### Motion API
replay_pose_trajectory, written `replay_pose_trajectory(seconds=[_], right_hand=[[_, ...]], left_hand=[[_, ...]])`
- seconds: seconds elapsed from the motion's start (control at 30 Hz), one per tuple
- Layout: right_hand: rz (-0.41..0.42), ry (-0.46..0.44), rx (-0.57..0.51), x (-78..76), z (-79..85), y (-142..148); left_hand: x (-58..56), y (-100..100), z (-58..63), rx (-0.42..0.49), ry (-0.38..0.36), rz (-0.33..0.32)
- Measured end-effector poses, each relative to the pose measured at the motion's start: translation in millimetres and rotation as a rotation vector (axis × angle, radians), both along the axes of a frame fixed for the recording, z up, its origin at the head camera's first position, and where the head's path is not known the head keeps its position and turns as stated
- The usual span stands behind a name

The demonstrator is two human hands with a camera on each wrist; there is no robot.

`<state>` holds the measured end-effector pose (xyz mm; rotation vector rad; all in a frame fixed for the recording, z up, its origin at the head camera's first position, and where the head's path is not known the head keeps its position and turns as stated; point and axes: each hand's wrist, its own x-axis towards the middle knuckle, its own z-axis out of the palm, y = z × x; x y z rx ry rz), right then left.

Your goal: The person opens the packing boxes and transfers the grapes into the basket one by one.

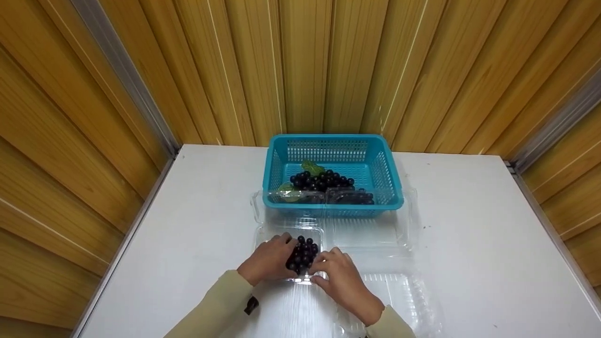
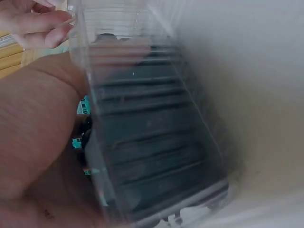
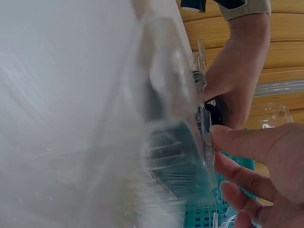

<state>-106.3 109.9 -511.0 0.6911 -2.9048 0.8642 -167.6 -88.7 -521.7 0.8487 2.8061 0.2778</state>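
Note:
A bunch of dark grapes [image 1: 305, 253] lies in a small clear plastic box [image 1: 263, 232] near the front of the table. My left hand [image 1: 270, 260] reaches over the box's left side and holds the bunch between thumb and fingers. At the right front corner of the box, my right hand [image 1: 342, 279] pinches the rim with thumb and fingertips. Through the ribbed plastic wall [image 2: 147, 118], the left wrist view shows the dark grapes faintly. In the right wrist view, the thumb [image 3: 242, 142] touches the box's edge.
Behind the box stands a blue basket [image 1: 394, 197] holding more dark grapes [image 1: 321, 180] and green leaves [image 1: 312, 167]. A second clear plastic container [image 1: 366, 230] sits to the right, another [image 1: 394, 300] nearer the front. Wood-patterned walls [image 1: 305, 70] enclose the white table [image 1: 469, 244].

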Motion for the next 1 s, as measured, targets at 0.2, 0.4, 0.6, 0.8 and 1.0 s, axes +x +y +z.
replay_pose_trajectory(seconds=[0.2, 0.4, 0.6, 0.8, 1.0], right_hand=[[0.008, 0.001, -0.001, 1.8, -2.2, -0.9], [0.004, 0.007, -0.015, 2.2, -4.1, -0.5], [-0.002, 0.012, -0.017, 2.1, -4.9, -0.8], [-0.005, 0.014, -0.013, 2.0, -5.1, -1.7], [0.001, 0.023, -0.012, 1.3, -6.3, -1.2]], left_hand=[[0.4, 1.4, -2.2, 0.012, 0.035, -0.015], [-0.5, -0.2, -5.4, 0.063, 0.013, -0.021], [0.2, 0.4, -6.5, 0.097, 0.012, -0.011], [1.0, 1.3, -5.1, 0.113, 0.041, 0.001], [0.3, 0.4, 1.5, 0.138, 0.049, 0.013]])
